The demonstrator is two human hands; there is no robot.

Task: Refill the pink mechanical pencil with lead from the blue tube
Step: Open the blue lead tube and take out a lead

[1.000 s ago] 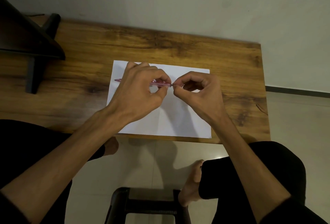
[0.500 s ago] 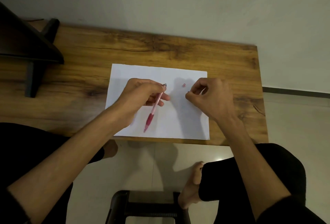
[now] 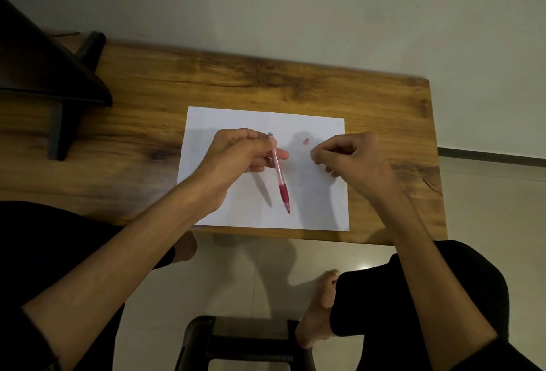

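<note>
No text, label, brand or number can be read anywhere. The white paper [image 3: 313, 193] on the bench [image 3: 141, 146] is blank.

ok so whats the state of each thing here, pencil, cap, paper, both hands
pink mechanical pencil: held tilted, tip down over the paper, top end uncapped
small pink cap: off the pencil, lying on the paper
white paper: flat on the wooden table
left hand: gripping the pencil
right hand: fingers pinched together, contents unclear

Right hand [image 3: 351, 160] fingertips curled under, contents unseen; small pink piece [image 3: 306, 141] too tiny to identify; dark stand [image 3: 44, 75] cropped left
</note>
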